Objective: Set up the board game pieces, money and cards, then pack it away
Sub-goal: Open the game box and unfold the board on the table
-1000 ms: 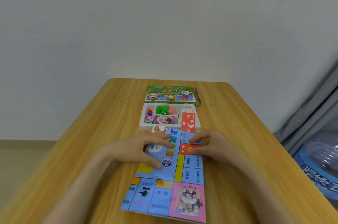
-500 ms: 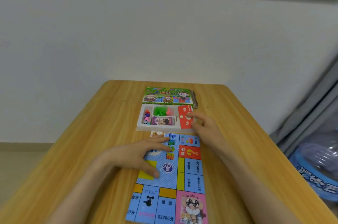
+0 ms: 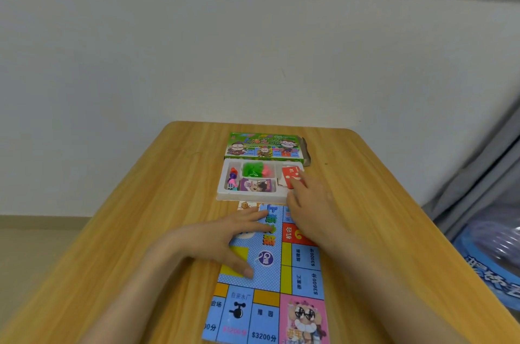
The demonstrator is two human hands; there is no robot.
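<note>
Right hand (image 3: 312, 203) now rests on red cards (image 3: 289, 178), deeper in tray (image 3: 225, 197); grip unclear. Left hand (image 3: 213, 239) stays flat on board (image 3: 305, 276).

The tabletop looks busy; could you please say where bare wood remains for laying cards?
The table is bare left of the tray and board, and right of the right hand. The middle strip, box to board, is crowded.

Left hand (image 3: 213, 236) on board (image 3: 299, 273), right hand (image 3: 309, 203) on cards (image 3: 289, 175).

Wood table (image 3: 140, 231), green game box (image 3: 264, 145) at far end, white tray (image 3: 247, 199) just in frnt, game board (image 3: 304, 273) nearest
</note>
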